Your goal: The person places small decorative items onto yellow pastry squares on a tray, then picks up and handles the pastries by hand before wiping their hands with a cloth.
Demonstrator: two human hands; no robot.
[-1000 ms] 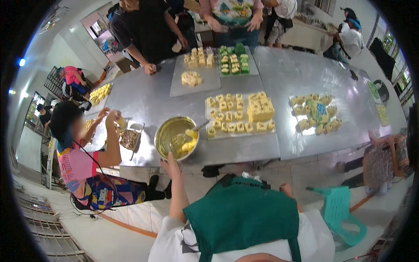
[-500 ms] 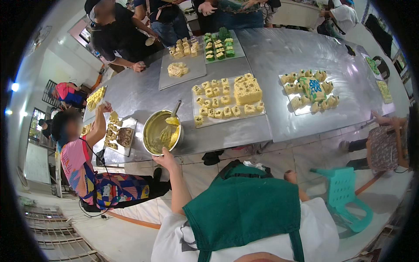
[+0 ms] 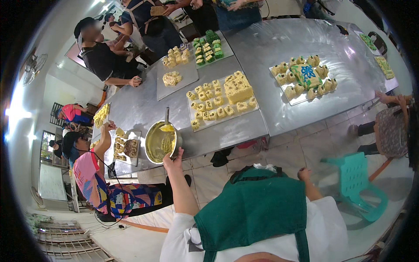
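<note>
My left hand [image 3: 173,160] is closed on the near right rim of a round metal mixing bowl [image 3: 179,142] at the table's near edge. Pale yellow cream smears its inside. A tool with a metal handle [image 3: 167,114] leans over the bowl's far rim; it looks like a whisk, with yellow cream clumped below the handle. Low beside my green apron [image 3: 251,209], my right hand [image 3: 303,174] hangs away from the table with its fingers curled. Whether it holds anything is too small to make out.
Beyond the bowl, a board carries a yellow-frosted cake [image 3: 238,89] and small cakes. Another decorated cake [image 3: 307,76] stands farther right on the metal table [image 3: 262,48]. A co-worker [image 3: 89,168] stands close on my left. A green plastic chair [image 3: 355,179] is at my right.
The view has turned slightly. My left hand sits farther round the bowl's right side, and the tool's handle now stands more upright. The co-worker at far left has shifted posture.
</note>
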